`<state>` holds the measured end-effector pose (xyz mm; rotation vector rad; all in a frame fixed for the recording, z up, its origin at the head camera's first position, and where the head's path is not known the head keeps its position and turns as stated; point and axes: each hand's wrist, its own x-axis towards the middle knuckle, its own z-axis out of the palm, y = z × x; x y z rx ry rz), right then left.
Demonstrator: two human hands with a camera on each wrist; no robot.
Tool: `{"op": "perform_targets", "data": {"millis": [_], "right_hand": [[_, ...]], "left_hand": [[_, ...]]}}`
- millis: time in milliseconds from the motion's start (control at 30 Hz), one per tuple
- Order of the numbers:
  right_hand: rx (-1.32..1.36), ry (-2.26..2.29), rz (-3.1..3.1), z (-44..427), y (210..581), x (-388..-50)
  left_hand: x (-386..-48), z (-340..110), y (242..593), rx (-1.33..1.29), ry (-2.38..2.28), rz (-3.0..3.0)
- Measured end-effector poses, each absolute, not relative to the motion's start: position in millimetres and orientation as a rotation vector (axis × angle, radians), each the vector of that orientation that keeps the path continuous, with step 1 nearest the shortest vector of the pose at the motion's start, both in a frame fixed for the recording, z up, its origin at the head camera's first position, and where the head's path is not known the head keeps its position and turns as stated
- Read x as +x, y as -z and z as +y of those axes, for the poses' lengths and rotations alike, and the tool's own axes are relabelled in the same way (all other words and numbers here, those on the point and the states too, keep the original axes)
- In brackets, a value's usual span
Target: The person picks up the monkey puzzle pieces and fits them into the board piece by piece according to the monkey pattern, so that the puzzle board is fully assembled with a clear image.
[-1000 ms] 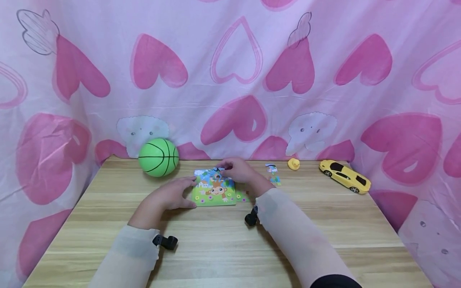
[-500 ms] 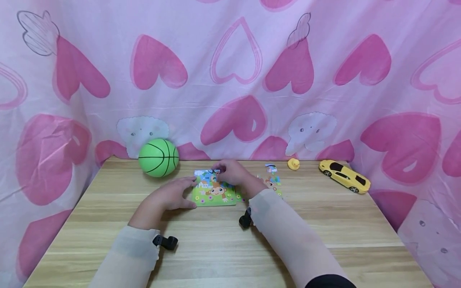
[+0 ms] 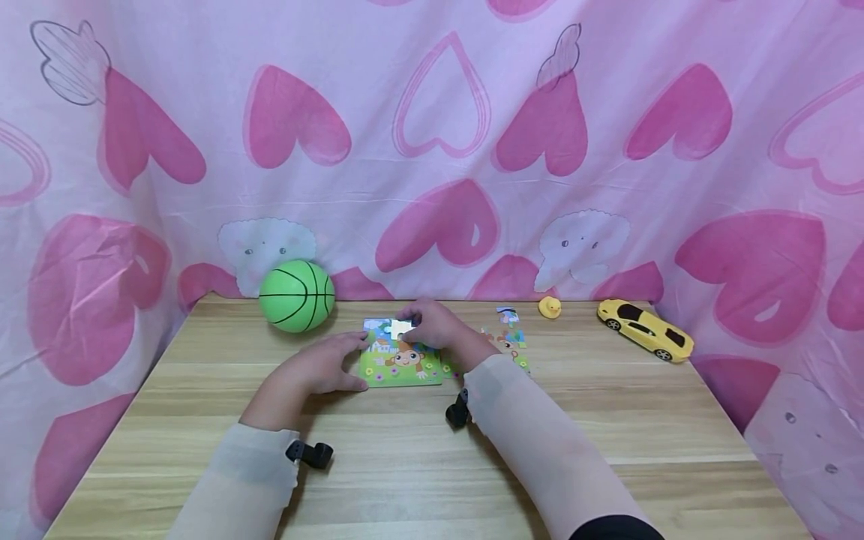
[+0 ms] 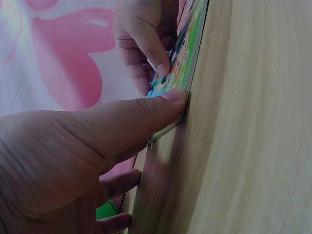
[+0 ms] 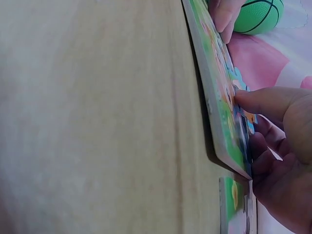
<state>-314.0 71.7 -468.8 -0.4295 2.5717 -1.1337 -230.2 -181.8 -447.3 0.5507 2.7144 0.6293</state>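
A puzzle board with a monkey picture (image 3: 401, 372) (image 4: 196, 36) lies near the back middle of the table. My left hand (image 3: 320, 367) (image 4: 73, 161) touches its left side, thumb at the near corner and the other fingers apart. Over the board's upper part, my right hand (image 3: 439, 326) (image 5: 287, 136) pinches a blue and orange puzzle piece (image 5: 250, 117) between thumb and fingers, tilted against the board in the right wrist view. A white, piece-shaped patch (image 3: 400, 328) shows beside the right fingertips; I cannot tell whether it is glare.
More puzzle pieces (image 3: 508, 316) lie right of the board, partly behind my right wrist. A green ball (image 3: 297, 296) stands at the back left. A yellow duck (image 3: 550, 307) and a yellow toy car (image 3: 646, 331) are at the back right, before the pink heart-patterned cloth.
My right hand has moved slightly left over the board, uncovering pieces to its right. The spot by its fingertips now looks white instead of coloured. My left hand has stayed in place.
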Motion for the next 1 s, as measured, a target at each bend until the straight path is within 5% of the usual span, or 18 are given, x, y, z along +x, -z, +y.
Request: {"op": "perform_targets", "data": {"millis": [1000], "right_hand": [[-0.476, 0.953, 2.560, 68.1, 464.9, -315.5]], "left_hand": [[-230.8, -182.3, 447.1, 0.532, -0.606, 2.700]]}}
